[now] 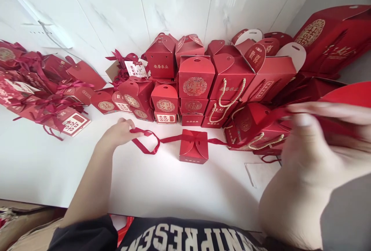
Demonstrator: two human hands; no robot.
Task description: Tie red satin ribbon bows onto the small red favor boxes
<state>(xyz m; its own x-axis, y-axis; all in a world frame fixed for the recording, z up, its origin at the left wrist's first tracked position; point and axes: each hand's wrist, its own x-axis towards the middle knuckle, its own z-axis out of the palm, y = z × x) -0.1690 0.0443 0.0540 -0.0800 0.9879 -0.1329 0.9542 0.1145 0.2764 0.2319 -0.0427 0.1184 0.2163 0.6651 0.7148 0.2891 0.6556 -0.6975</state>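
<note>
Head view, left to right: the left hand (123,132) pinches a dark-red ribbon (171,139), which droops in a loose loop, then runs to the top of a small red gift box (193,151). The box sits on the white table (162,189), curved flaps folded over, its front lettering too small to read. Beyond it the ribbon twists and blurs up to the right hand (315,146), gripped between thumb and fingers, its end hidden; the frame edge crops that hand.

A: ok what else was lying around?
B: lol, stacked boxes (197,71), mostly red, in front of a marbled white wall (176,3).
A: and off to the left?
B: pile of ribboned boxes (46,108). big box (333,36) stood far right, pale sheet (259,174) lay in front of the stacked boxes, cardboard (27,226) sat bottom left.
</note>
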